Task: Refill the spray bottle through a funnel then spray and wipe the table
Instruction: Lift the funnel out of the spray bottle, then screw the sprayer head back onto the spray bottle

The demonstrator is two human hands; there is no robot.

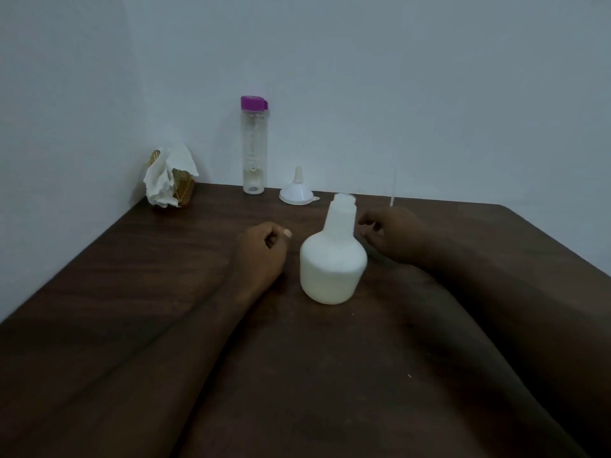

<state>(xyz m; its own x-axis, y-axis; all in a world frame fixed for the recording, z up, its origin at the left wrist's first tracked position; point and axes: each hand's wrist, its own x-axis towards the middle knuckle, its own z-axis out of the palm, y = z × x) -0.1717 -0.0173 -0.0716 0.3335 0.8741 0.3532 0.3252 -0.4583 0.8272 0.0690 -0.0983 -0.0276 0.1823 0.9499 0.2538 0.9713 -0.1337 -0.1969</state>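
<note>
Two hands are flanking the spray bottle, far from desk edges: left hand fingers curling empty, right hand hold unclear.

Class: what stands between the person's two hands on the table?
The white spray bottle, upright and uncapped, between left hand and right hand; head view.

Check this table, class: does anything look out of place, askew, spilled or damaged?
The funnel sits upside down, spout up, on the table beside the clear bottle, not in the open neck of the spray bottle. The paper towel hangs crumpled over its holder in the far left corner. No spill shows.
</note>
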